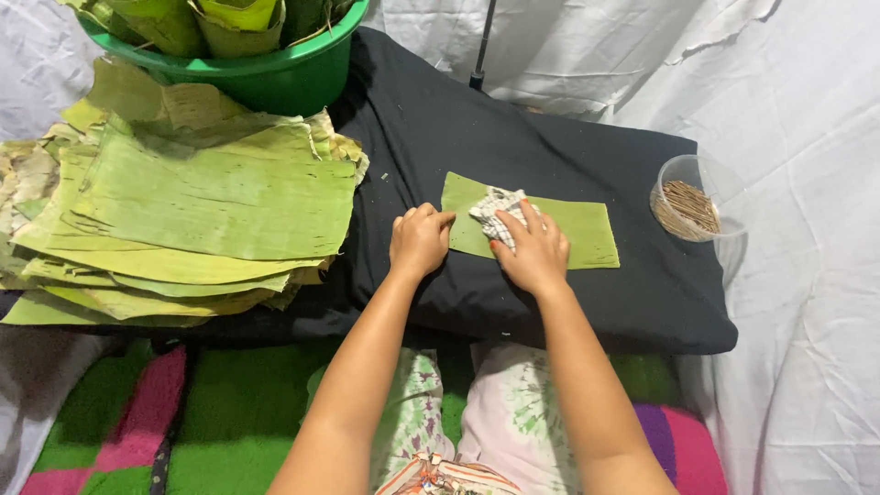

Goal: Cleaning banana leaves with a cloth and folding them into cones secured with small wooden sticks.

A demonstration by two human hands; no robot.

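Left hand: the left hand (419, 240) sits just left of centre in the frame; its fingers are curled into a loose fist, knuckles up, pressed on the left edge of the leaf piece; it pins that edge down rather than pinching it.

Right hand: the right hand (532, 249) lies just right of centre; its fingers are held together and bent over the crumpled cloth (495, 207), pressing it down onto the leaf.

Leaf piece: the cut banana leaf piece (568, 234) is a light green rectangle lying flat at the centre of the frame, on the black cushion; its long side runs left to right; the cloth rests on its upper left part.

Cushion: the black cushion (431, 119) fills the middle of the frame, with the person's patterned lap just below it.

Leaf stack: a stack of banana leaves (202, 202) lies at the left of the frame, overlapping the cushion's left edge; well apart from both hands.

Basin: a green basin (284, 73) at the upper left holds rolled leaves; it stands behind the stack.

Container: a clear round container (692, 197) at the right edge of the cushion holds thin brown sticks (689, 206); near the leaf piece's right end but not touching it.

Surroundings: white sheet (807, 275) at right; green and pink blanket (220, 422) at lower left.
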